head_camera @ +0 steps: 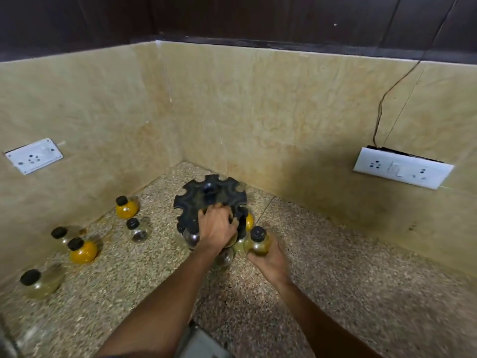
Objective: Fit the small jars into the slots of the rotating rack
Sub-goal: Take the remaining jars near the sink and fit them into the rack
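Note:
The black rotating rack (206,196) stands in the corner of a speckled stone counter (335,267), its slotted top disc facing me. My left hand (216,227) grips the near edge of the disc, fingers curled over it. My right hand (269,262) holds a black-capped jar of greenish contents (257,242) upright, just right of the rack's near side. Some jars hang under the disc: a dark one (191,239), an orange one (249,221) and a clear one (224,257). Several loose jars stand at left.
Loose jars on the counter at left: an orange one (126,206), a dark one (136,228), an orange one (82,250), a pale one (63,233) and a greenish one (38,282). Tiled walls close the corner. Socket plates sit left (33,156) and right (402,167).

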